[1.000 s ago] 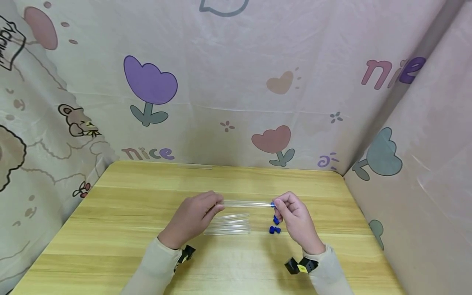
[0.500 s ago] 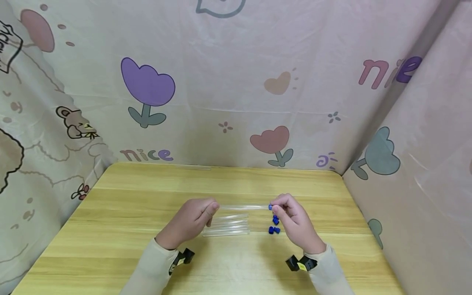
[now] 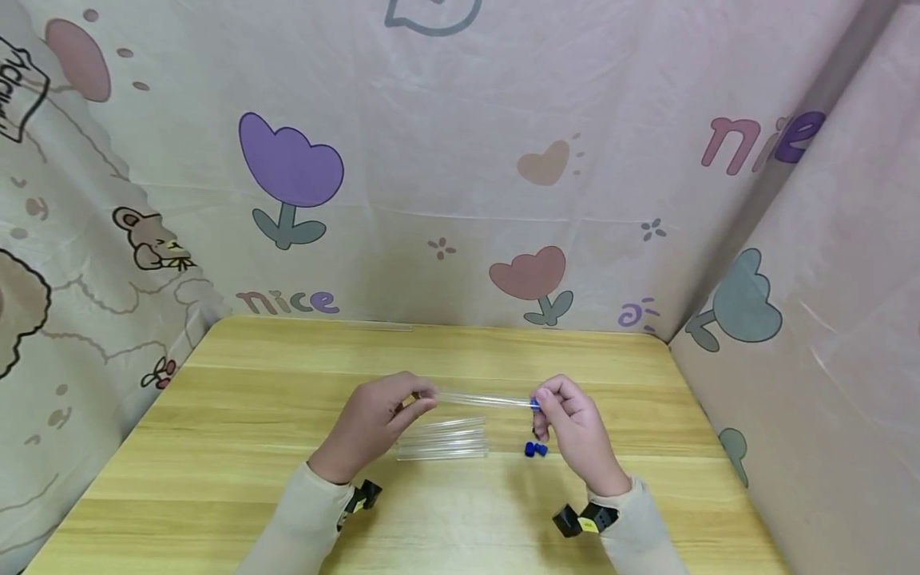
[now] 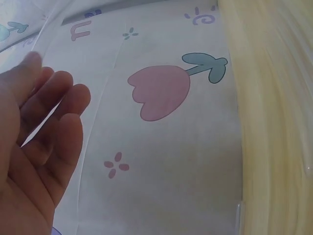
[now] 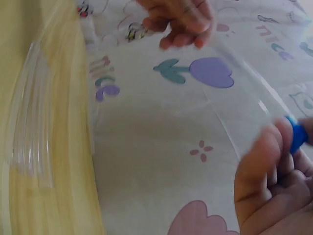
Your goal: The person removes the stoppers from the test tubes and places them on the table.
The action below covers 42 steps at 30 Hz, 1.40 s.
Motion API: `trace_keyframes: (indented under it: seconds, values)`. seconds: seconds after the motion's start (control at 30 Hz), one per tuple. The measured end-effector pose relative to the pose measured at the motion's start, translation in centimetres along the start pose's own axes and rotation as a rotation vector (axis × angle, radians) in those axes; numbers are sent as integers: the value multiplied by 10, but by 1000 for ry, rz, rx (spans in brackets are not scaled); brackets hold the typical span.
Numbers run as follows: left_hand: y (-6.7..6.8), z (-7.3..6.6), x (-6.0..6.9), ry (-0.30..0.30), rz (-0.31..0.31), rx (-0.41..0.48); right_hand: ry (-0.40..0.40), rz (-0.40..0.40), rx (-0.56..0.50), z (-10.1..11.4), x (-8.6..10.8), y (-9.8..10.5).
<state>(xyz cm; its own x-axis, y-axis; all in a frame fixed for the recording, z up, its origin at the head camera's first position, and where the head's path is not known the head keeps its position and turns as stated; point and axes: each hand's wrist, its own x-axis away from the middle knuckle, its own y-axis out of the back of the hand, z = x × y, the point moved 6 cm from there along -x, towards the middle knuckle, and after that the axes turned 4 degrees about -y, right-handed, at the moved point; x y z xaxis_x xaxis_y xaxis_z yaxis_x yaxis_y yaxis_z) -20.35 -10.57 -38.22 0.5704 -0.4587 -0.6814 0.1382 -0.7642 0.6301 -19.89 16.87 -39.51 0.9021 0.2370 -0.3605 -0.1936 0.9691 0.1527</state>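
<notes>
A clear thin tube is held up between both hands above the table, its left end a little higher than its right. My left hand pinches the left end between thumb and fingertips; the left wrist view shows the other fingers loosely bent. At the tube's right end sits a blue cap, which my right hand pinches between thumb and forefinger. How far the cap covers the tube end is hidden by the fingers. Loose blue caps lie on the table below the right hand.
Several clear tubes lie side by side on the wooden table, in front of the held one. Another tube lies along the back edge. A printed curtain hangs behind and at both sides.
My left hand first curled more tightly at the tube's end, then loosened to a fingertip pinch and rose slightly, tilting the tube. The right hand kept the cap, shifting a little right.
</notes>
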Motion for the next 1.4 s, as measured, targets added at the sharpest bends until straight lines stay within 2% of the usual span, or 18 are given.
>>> trace_keyframes:
  seconds: [0.13, 0.4, 0.53, 0.77, 0.93, 1.07, 1.23, 1.4]
  values:
    - [-1, -2, -1, -18, -3, 15, -62, -33, 1, -1, 0, 1]
    - [2, -4, 0, -28, -28, -23, -168, -13, 22, -6, -2, -1]
    - [1, -4, 1, -43, -28, -28, -177, -31, 48, -7, -2, -1]
    - [-1, -4, 2, -35, 6, -31, -166, -57, 84, -8, -2, -3]
    - [-2, -6, 0, -69, -1, -16, -126, -61, 111, -7, -1, -4]
    - [-4, -7, 0, -66, 19, -5, -79, -66, 135, -4, 0, -5]
    - [-7, -5, 1, 2, 78, 29, 4, -72, 154, 1, 1, -7]
    - [-10, -2, 2, 78, 128, 132, 195, -34, 172, 9, 2, -10]
